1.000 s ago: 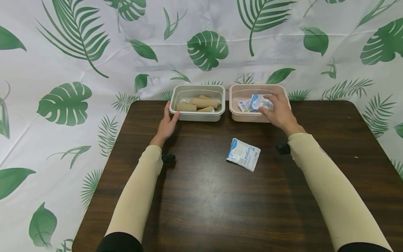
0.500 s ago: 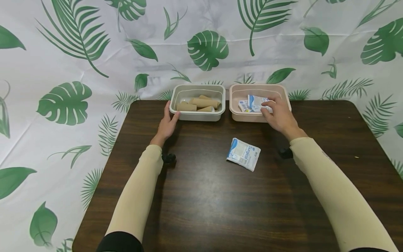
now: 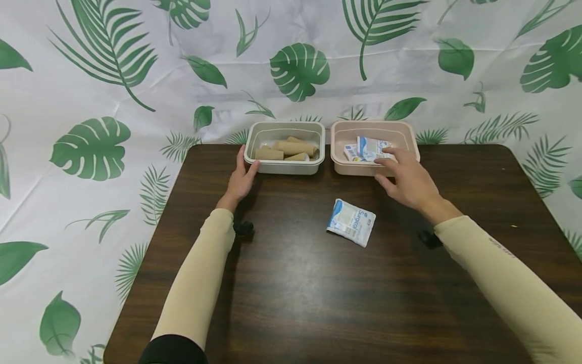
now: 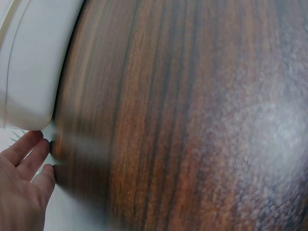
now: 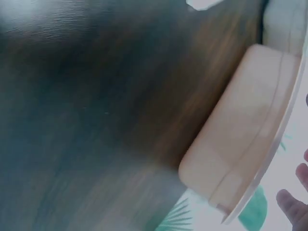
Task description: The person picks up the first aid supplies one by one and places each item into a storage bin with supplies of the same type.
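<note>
My left hand (image 3: 239, 179) rests against the left end of a pale grey bin (image 3: 286, 168), thumb at the front corner, fingers along the side. In the left wrist view its fingers are fairly straight at the corner of that bin. Brown cardboard tubes (image 3: 295, 148) lie in it. My right hand (image 3: 408, 178), fingers spread and holding nothing, hovers over the front right rim of a pink bin (image 3: 359, 169). Inside it a blue-and-white packet (image 3: 372, 147) lies on a small white-and-blue box (image 3: 351, 152). Another blue-and-white packet, printed "Surgical" (image 3: 351, 222), lies flat on the table.
Both bins stand side by side at the back edge of the dark wooden table (image 3: 291, 298). Behind them hangs a white cloth (image 3: 345, 55) with green leaf prints.
My right hand lowered the packet in the pink bin, let go of it and drew back toward the front right. My left hand stays at the grey bin.
</note>
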### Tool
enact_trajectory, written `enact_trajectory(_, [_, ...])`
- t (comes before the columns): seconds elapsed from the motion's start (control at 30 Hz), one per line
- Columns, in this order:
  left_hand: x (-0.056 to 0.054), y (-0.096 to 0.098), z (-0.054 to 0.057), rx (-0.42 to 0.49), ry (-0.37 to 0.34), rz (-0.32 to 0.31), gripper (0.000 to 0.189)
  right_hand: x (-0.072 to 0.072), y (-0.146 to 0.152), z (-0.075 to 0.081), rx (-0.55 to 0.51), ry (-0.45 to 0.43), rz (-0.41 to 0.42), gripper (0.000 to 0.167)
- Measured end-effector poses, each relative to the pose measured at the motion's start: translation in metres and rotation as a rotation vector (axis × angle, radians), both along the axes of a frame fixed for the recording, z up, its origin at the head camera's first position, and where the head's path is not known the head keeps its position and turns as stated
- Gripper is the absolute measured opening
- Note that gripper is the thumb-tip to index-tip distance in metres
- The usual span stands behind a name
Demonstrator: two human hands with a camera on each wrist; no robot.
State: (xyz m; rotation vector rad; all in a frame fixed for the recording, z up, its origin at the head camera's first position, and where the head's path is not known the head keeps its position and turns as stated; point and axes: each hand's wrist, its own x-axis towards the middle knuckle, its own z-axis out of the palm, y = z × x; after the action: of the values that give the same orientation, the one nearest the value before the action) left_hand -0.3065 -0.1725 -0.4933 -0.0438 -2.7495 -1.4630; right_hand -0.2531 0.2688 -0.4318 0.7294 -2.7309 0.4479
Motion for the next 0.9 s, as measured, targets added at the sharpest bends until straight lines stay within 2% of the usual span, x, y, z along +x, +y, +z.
enact_trajectory(0.23, [0.001, 0.001, 0.000, 0.001, -0.003, -0.004, 0.072, 0.021, -0.011, -0.013, 0.037, 0.090, 0.131, 0.045])
enact_trajectory(0.33, [0.001, 0.001, 0.000, 0.001, -0.006, -0.001, 0.072, 0.029, -0.015, -0.018, 0.063, 0.094, 0.163, 0.047])
enact_trajectory(0.43, [0.000, 0.000, 0.000, 0.004, -0.008, -0.001, 0.071, 0.037, -0.019, -0.023, 0.073, -0.015, 0.154, 0.054])
enact_trajectory(0.6, [-0.001, 0.000, -0.001, 0.003, -0.014, -0.005, 0.071, 0.050, -0.024, -0.032, 0.091, -0.351, 0.122, 0.076])
enact_trajectory(0.67, [-0.001, 0.000, -0.001, 0.000, -0.017, -0.002, 0.071, 0.054, -0.026, -0.035, 0.091, -0.447, 0.114, 0.082])
enact_trajectory(0.77, [-0.001, -0.001, -0.001, -0.004, -0.017, -0.003, 0.071, 0.061, -0.029, -0.039, 0.083, -0.511, 0.105, 0.086])
enact_trajectory(0.9, [0.000, -0.001, -0.001, 0.000, -0.010, -0.009, 0.071, 0.069, -0.034, -0.043, 0.080, -0.527, 0.119, 0.089])
